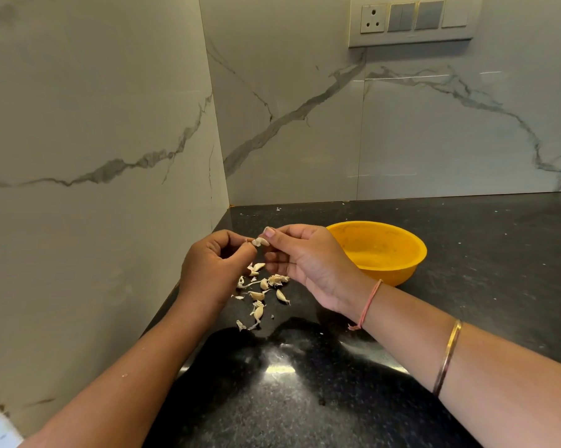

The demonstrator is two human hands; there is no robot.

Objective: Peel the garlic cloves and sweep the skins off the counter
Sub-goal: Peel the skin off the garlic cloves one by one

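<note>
forearms (pixel 466 360) raised, converging | left hand (pixel 211 270), right hand (pixel 308 263) grip: both pinching garlic clove (pixel 260 242)

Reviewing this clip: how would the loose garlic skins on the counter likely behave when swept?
The garlic skins look thin and curled, so probably light, floppy and apt to scatter. The glossy counter likely lets them slide easily.

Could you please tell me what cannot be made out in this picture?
1. Head view: the garlic clove is pinched between the left hand and right hand, which cover much of it, so the remaining skin is unclear.
2. Head view: the pieces on the counter are too small to tell cloves from skins.
3. Head view: the yellow bowl has its left rim hidden behind the right hand.
</note>
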